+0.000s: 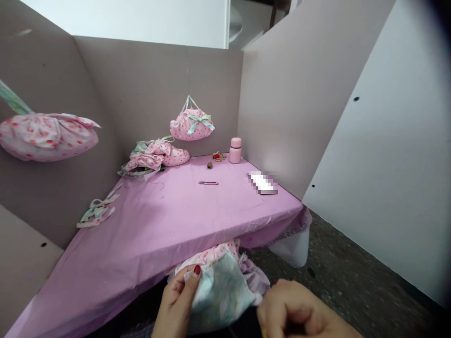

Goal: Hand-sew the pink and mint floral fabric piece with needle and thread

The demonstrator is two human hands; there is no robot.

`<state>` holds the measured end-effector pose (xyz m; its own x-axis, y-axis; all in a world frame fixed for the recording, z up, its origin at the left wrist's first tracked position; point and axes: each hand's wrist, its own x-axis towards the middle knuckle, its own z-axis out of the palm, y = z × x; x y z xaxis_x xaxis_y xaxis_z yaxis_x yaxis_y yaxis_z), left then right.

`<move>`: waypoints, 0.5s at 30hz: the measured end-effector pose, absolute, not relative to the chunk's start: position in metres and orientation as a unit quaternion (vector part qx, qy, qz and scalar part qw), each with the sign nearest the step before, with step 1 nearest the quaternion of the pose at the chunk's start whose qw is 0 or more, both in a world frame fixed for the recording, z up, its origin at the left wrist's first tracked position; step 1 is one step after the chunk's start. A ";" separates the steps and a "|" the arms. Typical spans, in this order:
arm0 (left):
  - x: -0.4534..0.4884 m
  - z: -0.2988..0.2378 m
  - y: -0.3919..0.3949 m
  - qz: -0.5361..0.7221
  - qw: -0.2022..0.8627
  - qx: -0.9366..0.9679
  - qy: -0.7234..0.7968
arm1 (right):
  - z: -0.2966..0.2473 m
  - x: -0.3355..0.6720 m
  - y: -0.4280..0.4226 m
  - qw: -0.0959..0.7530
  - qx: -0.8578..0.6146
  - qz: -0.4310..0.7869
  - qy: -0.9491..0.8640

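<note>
My left hand pinches the edge of a piece of fabric, thumb on top. This fabric is pale green-blue with a pink dotted part at its upper edge, and it hangs over my lap in front of the table. To its right is my right hand, with fingers curled in a pinch. Whatever lies between those fingers is hidden or too thin to see; a bit of yellow shows at the frame's lower edge.
On the pink-covered table lie thread snips, a spool, a phone, a pink bottle, fabric strips and a pile of dotted pouches. Dotted pouches hang at the back and left. Panels enclose the table.
</note>
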<state>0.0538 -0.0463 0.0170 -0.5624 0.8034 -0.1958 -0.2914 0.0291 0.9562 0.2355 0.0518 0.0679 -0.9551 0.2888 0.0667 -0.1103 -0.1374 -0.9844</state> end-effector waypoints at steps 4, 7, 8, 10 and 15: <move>0.052 0.022 -0.049 0.649 0.431 0.246 0.576 | 0.050 0.199 0.058 0.242 -0.166 0.699 -0.652; 0.052 0.027 -0.050 0.640 0.438 0.278 0.567 | 0.037 0.177 0.061 0.221 -0.204 0.674 -0.675; 0.052 0.028 -0.050 0.636 0.432 0.290 0.570 | 0.034 0.173 0.062 0.205 -0.203 0.662 -0.692; 0.052 0.028 -0.051 0.626 0.418 0.310 0.581 | 0.032 0.170 0.062 0.188 -0.198 0.627 -0.730; 0.050 0.022 -0.053 0.623 0.430 0.284 0.588 | 0.034 0.173 0.061 0.216 -0.208 0.583 -0.755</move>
